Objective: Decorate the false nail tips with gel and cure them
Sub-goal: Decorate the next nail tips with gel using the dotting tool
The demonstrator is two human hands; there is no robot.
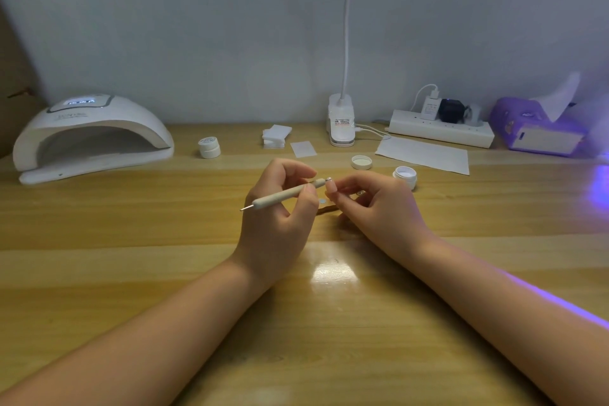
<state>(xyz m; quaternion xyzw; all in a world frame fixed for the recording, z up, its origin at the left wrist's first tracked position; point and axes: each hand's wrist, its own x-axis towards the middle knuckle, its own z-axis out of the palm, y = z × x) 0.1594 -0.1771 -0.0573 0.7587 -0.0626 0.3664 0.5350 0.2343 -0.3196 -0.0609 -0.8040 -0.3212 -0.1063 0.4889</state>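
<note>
My left hand (280,208) grips a beige dotting pen (283,196), its metal tip pointing right and touching a pale pink false nail tip (331,189). My right hand (379,204) pinches that nail tip between thumb and fingers, just above the wooden table (131,273). An open white gel jar (405,175) stands right of my right hand, its lid (361,162) lying behind. A closed gel jar (209,147) stands further left. The white curing lamp (89,135) sits at the far left, its display lit.
A small round dot (322,201) lies on the table under the hands. Cotton pads (276,135) and a white sheet (425,155) lie at the back. A desk-lamp base (341,122), power strip (441,128) and purple box (540,128) line the wall.
</note>
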